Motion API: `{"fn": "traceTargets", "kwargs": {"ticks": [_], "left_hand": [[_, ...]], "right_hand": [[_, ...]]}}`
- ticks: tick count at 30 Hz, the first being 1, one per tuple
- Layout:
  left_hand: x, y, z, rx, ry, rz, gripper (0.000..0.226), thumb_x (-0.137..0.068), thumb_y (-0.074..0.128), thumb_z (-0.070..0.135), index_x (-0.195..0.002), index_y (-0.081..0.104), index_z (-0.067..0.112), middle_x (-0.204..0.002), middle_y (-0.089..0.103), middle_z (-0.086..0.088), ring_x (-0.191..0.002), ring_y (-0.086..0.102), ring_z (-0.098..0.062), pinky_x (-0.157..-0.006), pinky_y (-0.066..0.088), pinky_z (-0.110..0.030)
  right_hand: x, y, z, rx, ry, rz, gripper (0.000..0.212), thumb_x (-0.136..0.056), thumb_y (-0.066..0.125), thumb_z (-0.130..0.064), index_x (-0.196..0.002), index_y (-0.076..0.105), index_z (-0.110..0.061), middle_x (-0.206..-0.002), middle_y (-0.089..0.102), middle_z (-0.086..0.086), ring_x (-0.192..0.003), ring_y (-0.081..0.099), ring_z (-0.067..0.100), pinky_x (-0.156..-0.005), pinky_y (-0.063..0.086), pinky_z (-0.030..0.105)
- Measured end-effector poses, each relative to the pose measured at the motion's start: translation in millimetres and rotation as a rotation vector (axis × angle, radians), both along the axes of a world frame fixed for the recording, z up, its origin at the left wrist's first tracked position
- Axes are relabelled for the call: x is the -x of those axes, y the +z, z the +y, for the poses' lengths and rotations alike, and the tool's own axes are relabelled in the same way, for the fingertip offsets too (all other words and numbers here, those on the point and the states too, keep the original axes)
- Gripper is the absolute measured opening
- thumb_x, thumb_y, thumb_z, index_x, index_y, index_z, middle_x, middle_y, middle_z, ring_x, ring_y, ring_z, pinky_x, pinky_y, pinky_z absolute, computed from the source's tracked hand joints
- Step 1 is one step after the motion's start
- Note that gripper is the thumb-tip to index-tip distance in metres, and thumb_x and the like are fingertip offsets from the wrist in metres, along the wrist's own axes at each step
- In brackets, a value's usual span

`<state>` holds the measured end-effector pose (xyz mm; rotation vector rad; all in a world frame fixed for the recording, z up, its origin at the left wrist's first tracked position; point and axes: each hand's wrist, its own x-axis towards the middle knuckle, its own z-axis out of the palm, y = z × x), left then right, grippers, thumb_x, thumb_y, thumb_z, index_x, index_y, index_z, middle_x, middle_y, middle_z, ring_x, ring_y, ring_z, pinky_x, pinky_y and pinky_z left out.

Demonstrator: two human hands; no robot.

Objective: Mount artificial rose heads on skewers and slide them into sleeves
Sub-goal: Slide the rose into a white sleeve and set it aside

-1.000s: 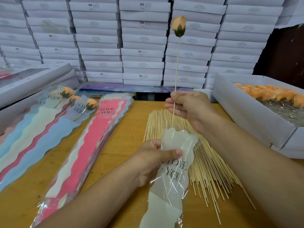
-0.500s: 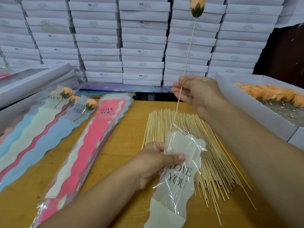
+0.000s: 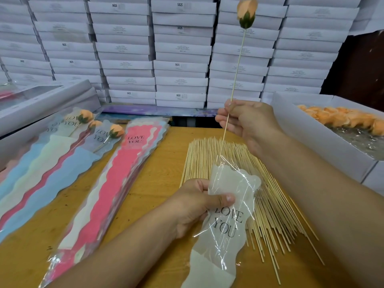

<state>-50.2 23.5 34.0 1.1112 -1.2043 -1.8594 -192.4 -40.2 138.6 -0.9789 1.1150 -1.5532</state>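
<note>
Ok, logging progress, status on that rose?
Left hand grips sleeve. Right hand pinches skewer, tip at sleeve mouth. Nothing blocking.

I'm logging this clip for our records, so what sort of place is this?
Probably a small packing workshop for gift flowers: stacked white boxes line the wall, a pile of bamboo skewers and printed sleeves cover the wooden table.
</note>
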Motion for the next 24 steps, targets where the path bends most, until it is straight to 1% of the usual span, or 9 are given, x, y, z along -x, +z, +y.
{"fn": "traceTargets", "kwargs": {"ticks": [5, 9, 12, 13, 15, 16, 17, 20, 24], "left_hand": [[-1.7, 2.0, -0.6, -0.005, 0.007, 0.0, 0.037, -0.077, 0.081, 0.003, -0.111, 0.07, -0.006, -0.098, 0.076, -0.02, -0.077, 0.074, -0.025, -0.069, 0.062, -0.035], [-2.2, 3.5, -0.8, -0.023, 0.014, 0.018, 0.042, -0.077, 0.081, 0.007, -0.115, 0.069, -0.006, -0.103, 0.075, -0.022, -0.086, 0.073, -0.029, -0.077, 0.061, -0.039], [-2.5, 4.6, -1.3, -0.006, 0.03, 0.074, 0.036, -0.081, 0.078, 0.013, -0.111, 0.07, -0.006, -0.098, 0.075, -0.021, -0.079, 0.073, -0.026, -0.071, 0.061, -0.035], [-2.3, 5.0, -1.4, 0.009, 0.045, 0.089, 0.034, -0.083, 0.078, 0.017, -0.108, 0.072, -0.004, -0.099, 0.075, -0.021, -0.081, 0.073, -0.027, -0.073, 0.061, -0.035], [-1.7, 5.3, -1.8, 0.058, 0.101, 0.078, 0.033, -0.083, 0.077, 0.027, -0.104, 0.075, 0.002, -0.104, 0.076, -0.018, -0.093, 0.073, -0.028, -0.085, 0.06, -0.037], [-1.1, 5.6, -2.1, 0.082, 0.125, 0.062, 0.035, -0.084, 0.075, 0.03, -0.106, 0.075, 0.003, -0.107, 0.075, -0.017, -0.099, 0.072, -0.029, -0.093, 0.057, -0.04], [-0.6, 5.9, -2.0, 0.091, 0.14, 0.064, 0.039, -0.087, 0.073, 0.032, -0.111, 0.073, 0.001, -0.109, 0.075, -0.018, -0.098, 0.072, -0.029, -0.095, 0.056, -0.042], [1.0, 8.3, 0.1, 0.058, 0.17, 0.147, 0.042, -0.093, 0.067, 0.028, -0.114, 0.067, -0.008, -0.104, 0.072, -0.026, -0.078, 0.07, -0.03, -0.078, 0.059, -0.041], [1.4, 11.1, 1.6, 0.046, 0.19, 0.192, 0.036, -0.088, 0.071, 0.018, -0.11, 0.068, -0.01, -0.093, 0.073, -0.025, -0.069, 0.069, -0.028, -0.07, 0.06, -0.039]], "right_hand": [[-4.1, -5.0, 4.1, -0.019, 0.047, 0.021, 0.005, -0.094, 0.066, -0.007, -0.089, 0.065, -0.006, -0.073, 0.073, 0.007, -0.063, 0.074, 0.014, -0.058, 0.058, 0.021], [-5.1, -9.4, 7.0, -0.047, 0.093, 0.038, 0.003, -0.094, 0.065, -0.006, -0.093, 0.065, -0.003, -0.078, 0.073, 0.01, -0.062, 0.073, 0.015, -0.061, 0.06, 0.023], [-2.7, -11.0, 9.5, -0.065, 0.114, 0.046, 0.008, -0.094, 0.065, -0.006, -0.1, 0.065, -0.001, -0.08, 0.074, 0.012, -0.065, 0.074, 0.016, -0.062, 0.061, 0.024], [-1.6, -11.4, 10.0, -0.067, 0.12, 0.046, 0.01, -0.094, 0.066, -0.006, -0.102, 0.065, 0.0, -0.081, 0.074, 0.012, -0.066, 0.075, 0.017, -0.063, 0.061, 0.025], [0.3, -11.9, 10.5, -0.073, 0.131, 0.046, 0.011, -0.094, 0.066, -0.006, -0.103, 0.065, 0.0, -0.081, 0.075, 0.012, -0.068, 0.075, 0.018, -0.063, 0.062, 0.025], [0.7, -12.0, 10.5, -0.078, 0.137, 0.043, 0.011, -0.093, 0.066, -0.006, -0.102, 0.065, 0.0, -0.081, 0.075, 0.012, -0.068, 0.075, 0.018, -0.063, 0.062, 0.025], [0.8, -12.1, 10.2, -0.085, 0.143, 0.042, 0.011, -0.093, 0.067, -0.007, -0.102, 0.065, -0.001, -0.081, 0.075, 0.013, -0.068, 0.075, 0.018, -0.063, 0.062, 0.025], [0.8, -13.3, 9.3, -0.097, 0.157, 0.039, 0.013, -0.092, 0.069, -0.008, -0.103, 0.065, -0.001, -0.081, 0.075, 0.013, -0.068, 0.075, 0.019, -0.06, 0.061, 0.025], [1.0, -15.6, 9.4, -0.097, 0.163, 0.017, 0.013, -0.092, 0.068, -0.007, -0.103, 0.066, -0.001, -0.078, 0.075, 0.011, -0.067, 0.075, 0.019, -0.057, 0.059, 0.023]]}}
